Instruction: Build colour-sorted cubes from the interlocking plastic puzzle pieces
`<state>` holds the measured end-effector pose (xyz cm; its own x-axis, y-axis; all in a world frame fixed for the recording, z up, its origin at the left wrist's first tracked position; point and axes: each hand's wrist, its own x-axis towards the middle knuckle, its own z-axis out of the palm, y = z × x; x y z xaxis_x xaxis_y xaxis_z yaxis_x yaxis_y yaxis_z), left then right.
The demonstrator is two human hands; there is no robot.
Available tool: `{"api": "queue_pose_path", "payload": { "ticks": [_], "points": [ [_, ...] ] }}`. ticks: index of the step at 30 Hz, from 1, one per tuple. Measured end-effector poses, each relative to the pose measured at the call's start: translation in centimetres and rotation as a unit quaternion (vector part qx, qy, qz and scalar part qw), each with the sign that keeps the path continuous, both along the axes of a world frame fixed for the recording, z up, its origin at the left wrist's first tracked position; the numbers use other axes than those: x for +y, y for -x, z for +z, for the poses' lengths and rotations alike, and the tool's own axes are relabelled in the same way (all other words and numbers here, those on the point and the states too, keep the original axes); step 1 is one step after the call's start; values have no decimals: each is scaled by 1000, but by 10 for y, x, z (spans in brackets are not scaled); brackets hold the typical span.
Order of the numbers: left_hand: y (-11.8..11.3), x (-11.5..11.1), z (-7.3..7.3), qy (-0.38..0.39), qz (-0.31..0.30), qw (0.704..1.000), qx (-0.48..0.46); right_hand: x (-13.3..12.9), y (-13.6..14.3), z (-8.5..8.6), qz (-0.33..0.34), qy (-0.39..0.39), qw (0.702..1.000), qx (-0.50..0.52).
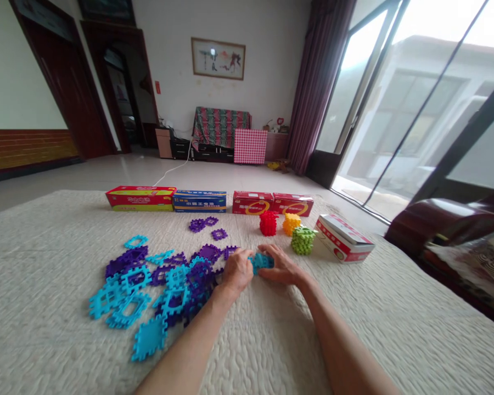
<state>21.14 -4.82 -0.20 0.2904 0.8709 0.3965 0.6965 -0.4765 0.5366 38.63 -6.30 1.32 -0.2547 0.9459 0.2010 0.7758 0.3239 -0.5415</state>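
Observation:
Both my hands meet over a light-blue piece of interlocking plastic building tiles (262, 264), near the middle of the quilted cover. My left hand (239, 269) is closed on its left side, fingers bent. My right hand (282, 264) curls round its right side. The fingers hide much of the piece, so I cannot tell how many tiles it has. Left of my hands lies a loose heap of notched tiles, some light blue (150, 337), some purple (209, 252). Beyond my right hand stand a red cube (268, 223), a yellow cube (291, 224) and a green cube (303, 240).
Along the far edge of the cover (395, 323) stand a red-and-yellow box (141, 198), a blue box (200, 201) and two red boxes (253, 203). A white-and-red box (344, 238) lies at the right. Small purple tiles (219, 234) are scattered beyond the heap.

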Motion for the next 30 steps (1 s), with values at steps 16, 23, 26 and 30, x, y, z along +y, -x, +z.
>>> {"api": "queue_pose_path", "payload": {
  "ticks": [16,23,26,30],
  "points": [
    [-2,-10,11,-57,-12,989,134,13,-11,-16,-69,-146,987,15],
    [0,-16,5,-30,-46,985,166,9,-15,-12,-100,-69,992,-38],
    [4,-13,2,-33,-12,983,179,8,-13,-11,-90,-81,992,-34],
    [1,-11,7,-58,7,984,167,9,-12,-15,-83,-104,991,-4]
  ]
}}
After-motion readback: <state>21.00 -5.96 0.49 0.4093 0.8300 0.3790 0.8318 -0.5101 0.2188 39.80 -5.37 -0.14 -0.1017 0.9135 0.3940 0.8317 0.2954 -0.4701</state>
